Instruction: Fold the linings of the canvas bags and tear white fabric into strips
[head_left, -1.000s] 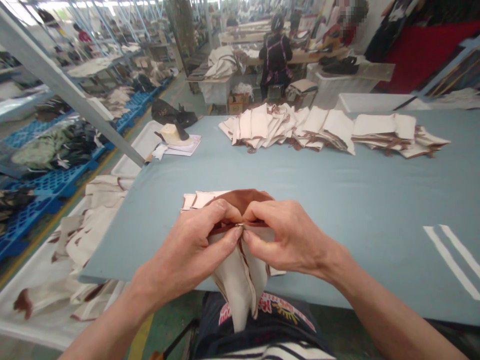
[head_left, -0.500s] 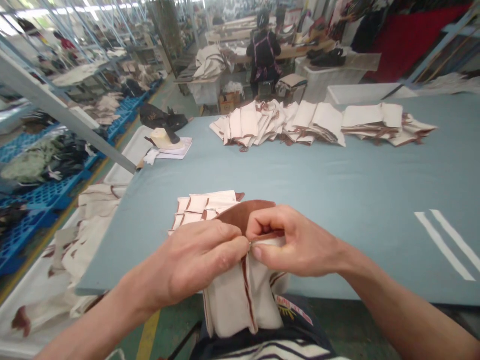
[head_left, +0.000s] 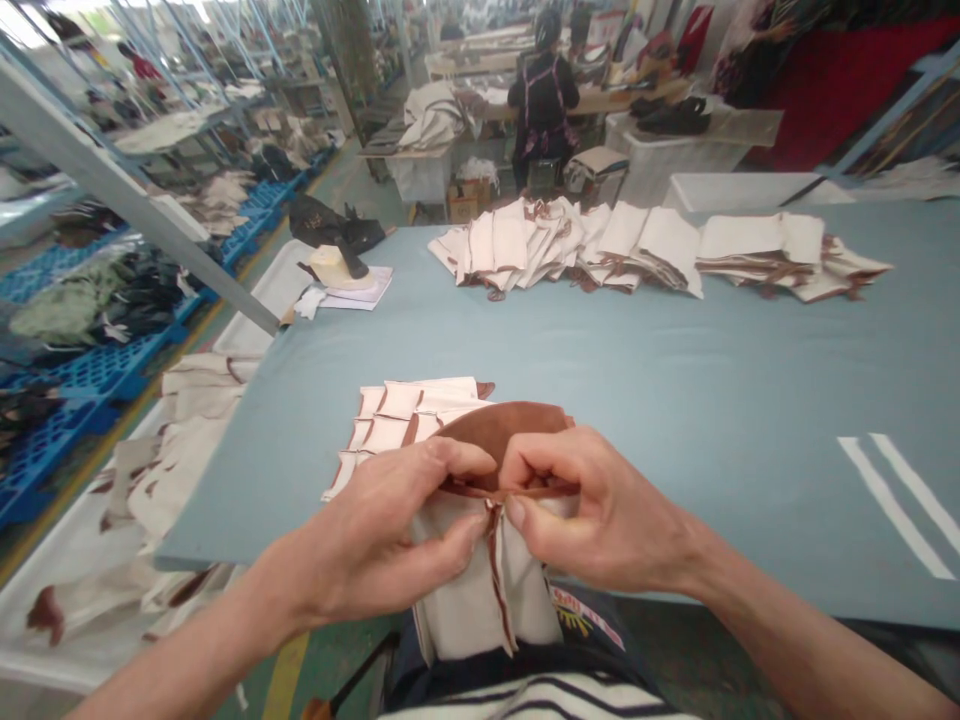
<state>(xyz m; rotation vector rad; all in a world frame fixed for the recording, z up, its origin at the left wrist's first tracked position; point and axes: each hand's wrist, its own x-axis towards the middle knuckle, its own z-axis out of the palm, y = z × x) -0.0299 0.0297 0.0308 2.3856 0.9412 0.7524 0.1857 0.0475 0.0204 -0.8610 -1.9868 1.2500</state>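
In the lower middle of the frame you hold a soft cream cloth bag (head_left: 461, 605) above the near edge of the table, its mouth turned up. A smooth brown lining curves up behind the rim like a shallow arch, and a narrow brown seam runs down the slightly creased front. Your right hand (head_left: 600, 510) pinches the rim beside the seam between thumb and curled forefinger. Your left hand (head_left: 382, 530) has thumb and forefinger parted at the rim; whether its hidden fingers grip cannot be told. Just beyond lie flat, brown-edged cream pieces (head_left: 394, 400) on the smooth blue-grey table (head_left: 675, 380); two straight white strips (head_left: 892, 510) lie at right.
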